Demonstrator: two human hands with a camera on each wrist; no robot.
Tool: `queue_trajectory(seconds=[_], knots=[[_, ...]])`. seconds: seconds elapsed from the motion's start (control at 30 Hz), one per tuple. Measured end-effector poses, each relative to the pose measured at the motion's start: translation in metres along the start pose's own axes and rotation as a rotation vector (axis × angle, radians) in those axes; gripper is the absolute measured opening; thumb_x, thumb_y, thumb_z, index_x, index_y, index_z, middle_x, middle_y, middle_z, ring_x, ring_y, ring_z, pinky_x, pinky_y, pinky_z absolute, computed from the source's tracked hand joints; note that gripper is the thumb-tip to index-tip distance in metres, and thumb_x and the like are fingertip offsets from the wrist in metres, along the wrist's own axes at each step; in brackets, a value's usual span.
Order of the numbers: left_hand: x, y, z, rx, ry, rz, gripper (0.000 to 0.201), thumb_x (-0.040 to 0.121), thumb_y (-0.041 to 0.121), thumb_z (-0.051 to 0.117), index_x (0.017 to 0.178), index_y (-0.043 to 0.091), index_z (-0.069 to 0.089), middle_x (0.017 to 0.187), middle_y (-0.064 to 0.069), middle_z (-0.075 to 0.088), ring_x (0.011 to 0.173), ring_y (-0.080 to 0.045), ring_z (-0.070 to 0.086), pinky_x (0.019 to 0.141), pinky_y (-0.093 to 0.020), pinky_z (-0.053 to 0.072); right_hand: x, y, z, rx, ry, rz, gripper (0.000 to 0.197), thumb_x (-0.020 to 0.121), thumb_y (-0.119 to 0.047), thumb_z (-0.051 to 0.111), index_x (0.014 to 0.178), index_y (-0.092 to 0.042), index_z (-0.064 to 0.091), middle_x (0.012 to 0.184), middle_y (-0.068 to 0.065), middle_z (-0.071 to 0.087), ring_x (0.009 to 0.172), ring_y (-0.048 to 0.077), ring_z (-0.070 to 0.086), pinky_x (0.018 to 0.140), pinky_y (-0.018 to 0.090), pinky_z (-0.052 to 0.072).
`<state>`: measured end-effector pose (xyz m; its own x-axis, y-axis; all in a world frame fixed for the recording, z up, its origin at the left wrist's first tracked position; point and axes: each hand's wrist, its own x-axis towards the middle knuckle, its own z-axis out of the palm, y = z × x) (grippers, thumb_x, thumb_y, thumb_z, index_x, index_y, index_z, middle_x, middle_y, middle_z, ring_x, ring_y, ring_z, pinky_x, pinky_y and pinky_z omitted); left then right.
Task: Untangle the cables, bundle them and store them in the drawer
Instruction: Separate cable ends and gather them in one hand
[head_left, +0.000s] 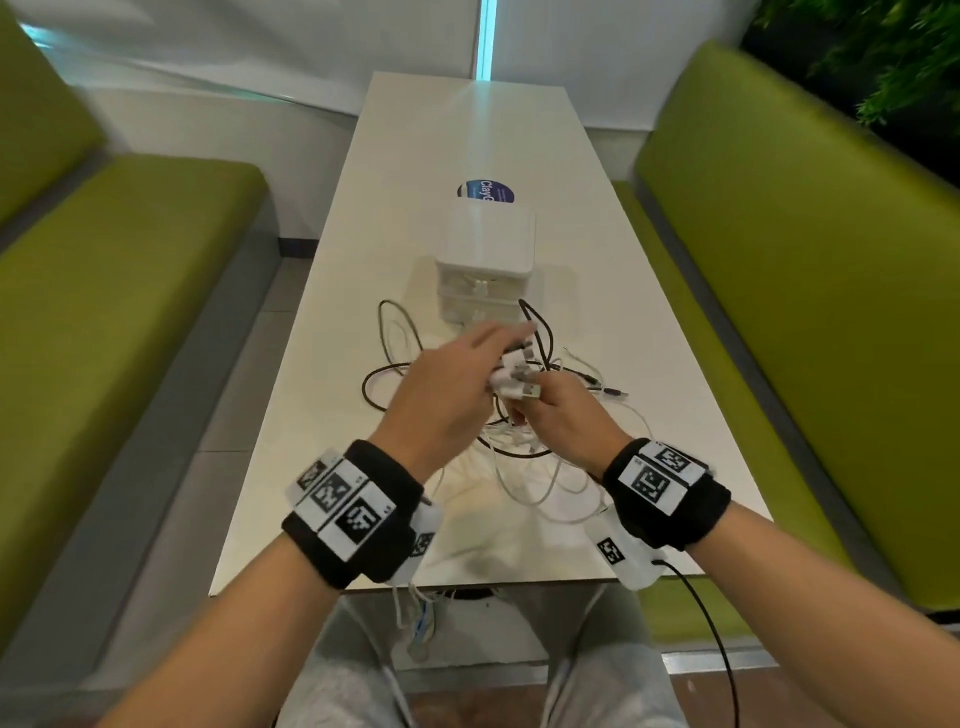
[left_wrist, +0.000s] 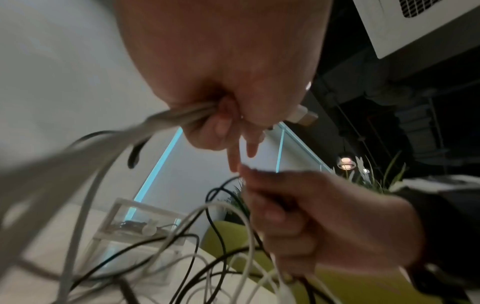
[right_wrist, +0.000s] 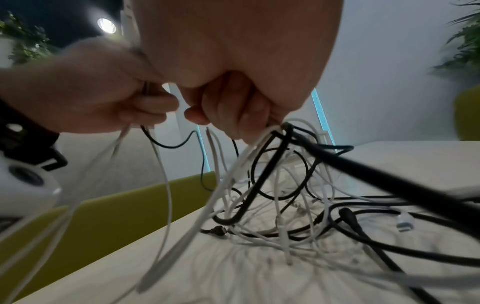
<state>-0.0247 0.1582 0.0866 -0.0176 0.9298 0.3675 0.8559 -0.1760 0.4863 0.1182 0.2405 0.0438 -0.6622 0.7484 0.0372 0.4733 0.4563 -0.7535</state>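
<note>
Cables (head_left: 519, 447), black and white, lie tangled on the table (head_left: 649, 364) under both hands, before the small drawer box (head_left: 485, 260); the left hand (head_left: 447, 384) grips white strands, the right hand (head_left: 558, 421) clutches a mixed bunch beside it

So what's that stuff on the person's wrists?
Both forearms are bare, with no sleeves. Each wrist wears a wide black band: the left wrist band and the right wrist band. On top sit white plates printed with square black-and-white marker patterns. A white camera housing with another marker hangs under the right wrist, trailing a thin black wire.
</note>
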Motion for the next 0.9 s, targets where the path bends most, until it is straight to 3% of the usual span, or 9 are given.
queue_trajectory(seconds=[0.1,0.2,0.33,0.43,0.5,0.57,0.73,0.8,0.9], knots=[[0.000,-0.003,0.012,0.043,-0.162,-0.072,0.062,0.083,-0.002,0.044,0.141,0.021,0.045,0.125,-0.004,0.056,0.107,-0.029,0.059,0.086,-0.043,0.048,-0.002,-0.002,-0.005,0.011,0.008,-0.017,0.028,0.096,-0.023,0.056,0.075,-0.008,0.067,0.075,0.018,0.067,0.069,0.034,0.059,0.062,0.040,0.046],[0.002,-0.008,0.014,-0.051,-0.136,-0.078,0.042,0.089,0.005,0.045,0.128,0.019,0.054,0.116,-0.004,0.062,0.101,-0.028,0.060,0.085,-0.043,0.047,-0.002,0.001,-0.007,0.021,0.016,-0.058,0.027,0.095,-0.027,0.056,0.092,-0.003,0.068,0.080,0.021,0.066,0.071,0.035,0.058,0.064,0.041,0.046],[0.003,-0.010,0.006,-0.172,0.064,-0.143,0.030,0.095,0.018,0.044,0.117,0.029,0.062,0.096,0.006,0.071,0.081,-0.011,0.062,0.067,-0.021,0.045,-0.005,-0.004,-0.006,0.034,0.014,-0.088,0.044,0.098,-0.041,0.049,0.074,-0.005,0.055,0.063,0.006,0.051,0.057,0.014,0.042,0.056,0.032,0.035],[0.010,-0.015,-0.015,-0.542,0.328,-0.240,0.031,0.103,0.033,0.036,0.105,0.025,0.066,0.062,0.002,0.048,0.049,0.000,0.041,0.047,-0.020,0.031,-0.009,-0.002,-0.006,0.024,0.003,-0.078,0.050,0.100,-0.044,0.043,0.068,-0.007,0.050,0.062,-0.002,0.049,0.058,0.011,0.043,0.059,0.030,0.035],[0.014,-0.020,-0.034,-0.824,0.538,-0.312,0.030,0.105,0.031,0.038,0.096,0.023,0.065,0.061,0.005,0.038,0.048,-0.002,0.032,0.045,-0.021,0.026,-0.011,0.004,-0.008,0.021,0.018,-0.059,0.049,0.100,-0.043,0.042,0.067,-0.009,0.053,0.059,-0.009,0.051,0.057,0.007,0.045,0.059,0.024,0.035],[0.017,-0.021,-0.042,-0.865,0.589,-0.323,0.028,0.104,0.028,0.041,0.090,0.025,0.065,0.067,0.003,0.048,0.052,-0.004,0.036,0.047,-0.021,0.030,-0.011,0.004,-0.008,-0.018,0.005,-0.062,0.048,0.101,-0.042,0.041,0.064,-0.014,0.052,0.058,-0.010,0.051,0.056,0.005,0.044,0.058,0.023,0.035],[0.008,-0.013,-0.025,-0.259,0.444,-0.151,0.029,0.096,0.007,0.043,0.117,0.018,0.061,0.115,0.008,0.065,0.095,-0.003,0.063,0.084,-0.039,0.054,-0.005,-0.002,0.000,-0.018,0.000,-0.036,0.048,0.101,-0.041,0.043,0.060,-0.018,0.046,0.052,-0.011,0.046,0.049,0.004,0.041,0.054,0.020,0.032],[0.003,-0.006,-0.014,-0.202,0.290,-0.038,0.040,0.090,0.000,0.047,0.124,0.019,0.058,0.120,0.010,0.062,0.096,0.001,0.063,0.085,-0.035,0.053,-0.005,-0.002,0.001,0.011,0.023,-0.021,0.047,0.101,-0.038,0.045,0.060,-0.014,0.049,0.046,-0.013,0.044,0.046,0.005,0.040,0.051,0.017,0.030],[-0.002,-0.001,0.003,0.058,-0.042,-0.044,0.047,0.086,0.001,0.046,0.127,0.020,0.056,0.114,0.002,0.060,0.094,-0.020,0.061,0.075,-0.031,0.043,-0.005,0.002,0.001,0.072,0.055,-0.050,0.038,0.101,-0.026,0.049,0.070,-0.007,0.059,0.055,-0.007,0.052,0.050,0.007,0.040,0.054,0.025,0.034]])
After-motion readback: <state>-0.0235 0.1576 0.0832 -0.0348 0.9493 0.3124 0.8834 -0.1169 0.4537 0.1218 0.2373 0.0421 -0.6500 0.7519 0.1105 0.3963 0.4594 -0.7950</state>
